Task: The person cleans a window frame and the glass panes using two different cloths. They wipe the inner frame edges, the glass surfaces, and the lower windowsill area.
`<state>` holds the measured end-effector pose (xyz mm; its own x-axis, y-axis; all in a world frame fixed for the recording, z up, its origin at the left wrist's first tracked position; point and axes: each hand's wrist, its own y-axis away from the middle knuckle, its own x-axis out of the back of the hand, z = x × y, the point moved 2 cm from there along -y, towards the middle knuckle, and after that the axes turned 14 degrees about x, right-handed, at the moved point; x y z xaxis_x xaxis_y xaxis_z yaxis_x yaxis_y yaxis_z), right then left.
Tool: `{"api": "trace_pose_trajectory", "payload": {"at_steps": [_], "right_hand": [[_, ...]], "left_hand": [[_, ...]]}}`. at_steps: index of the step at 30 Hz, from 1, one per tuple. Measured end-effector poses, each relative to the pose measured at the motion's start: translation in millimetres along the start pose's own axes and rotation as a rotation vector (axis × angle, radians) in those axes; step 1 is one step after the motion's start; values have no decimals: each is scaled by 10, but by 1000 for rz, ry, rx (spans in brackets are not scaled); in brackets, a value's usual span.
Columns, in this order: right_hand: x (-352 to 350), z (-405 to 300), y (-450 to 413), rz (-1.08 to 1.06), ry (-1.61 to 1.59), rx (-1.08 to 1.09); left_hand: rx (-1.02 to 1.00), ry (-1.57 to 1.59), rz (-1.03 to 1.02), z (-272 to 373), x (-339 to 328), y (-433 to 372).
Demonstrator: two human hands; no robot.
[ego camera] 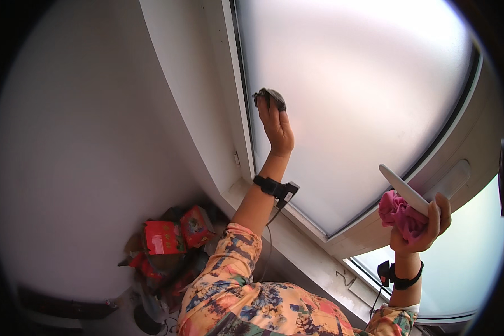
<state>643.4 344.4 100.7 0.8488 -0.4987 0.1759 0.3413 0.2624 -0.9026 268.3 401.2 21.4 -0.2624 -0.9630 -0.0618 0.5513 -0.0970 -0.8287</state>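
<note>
My left hand (275, 126) reaches up to the frosted glass pane (344, 96) near its left edge. Its fingers press a dark, crumpled pad (273, 97) to the glass; whether that is a rag or a scourer I cannot tell. At the lower right, my right hand (424, 231) holds a bunched pink cloth (403, 216). The fingers of this hand also wrap the end of the white window handle (403, 189), which juts out from the sash frame (437, 189). The cloth lies between palm and handle.
A white windowsill (302, 241) runs below the sash, with a bent metal hook (344, 278) on it. Red printed cardboard boxes (164, 237) and other clutter stand at the lower left by the wall (84, 147). A second frosted pane (458, 269) is at right. Thin cables hang from both wristbands.
</note>
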Motion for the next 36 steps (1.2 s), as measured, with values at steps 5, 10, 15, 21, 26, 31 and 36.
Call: {"api": "trace_pose_trajectory", "payload": {"at_steps": [5, 10, 15, 21, 26, 31, 36], "right_hand": [[-45, -72, -79, 60, 16, 14], [71, 28, 99, -20, 48, 24], [8, -29, 33, -9, 29, 0], [20, 19, 29, -3, 58, -26], [-49, -14, 35, 24, 42, 24], [16, 3, 58, 20, 83, 21], [-23, -1, 99, -10, 37, -6]], "left_hand": [[928, -20, 29, -1552, 454, 1962], [713, 123, 47, -924, -10, 1115], [-30, 102, -104, 650, -14, -1285], [-404, 31, -102, 877, -176, -636], [158, -101, -325, -397, 224, 1881], [822, 60, -329, -422, 188, 2696], [48, -45, -142, 235, -21, 454]]}}
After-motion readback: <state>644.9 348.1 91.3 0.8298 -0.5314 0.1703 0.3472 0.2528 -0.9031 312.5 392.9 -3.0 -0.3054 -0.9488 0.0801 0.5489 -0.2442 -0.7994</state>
